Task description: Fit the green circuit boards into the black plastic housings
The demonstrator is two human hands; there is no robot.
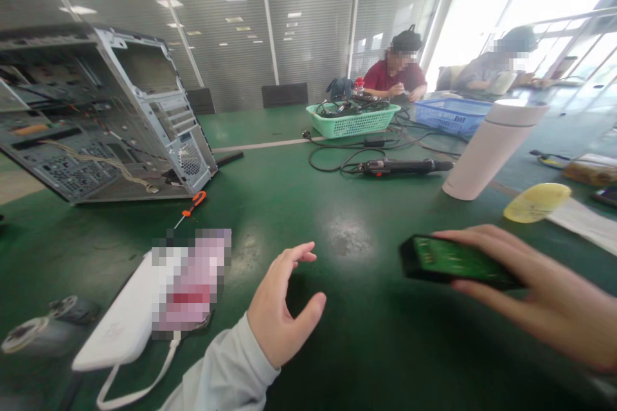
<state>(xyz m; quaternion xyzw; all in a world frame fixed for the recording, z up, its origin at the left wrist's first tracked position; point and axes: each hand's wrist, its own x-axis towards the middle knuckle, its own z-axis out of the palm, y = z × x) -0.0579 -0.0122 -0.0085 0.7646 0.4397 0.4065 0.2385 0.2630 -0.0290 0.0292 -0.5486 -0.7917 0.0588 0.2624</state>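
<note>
At 4 o'clock in the head view the right hand is clamped round a black-cased green circuit board, thumb along one side and fingers along the other, while at 6 o'clock the left hand is curved over the green counter, its thumb and fingers apart. Toward 8 o'clock, near the left hand, lies a white power bank with a white cable. An open computer case stands at 10 o'clock, a pale bottle at 3, and a green basket of cables between 1 and 2.
</note>
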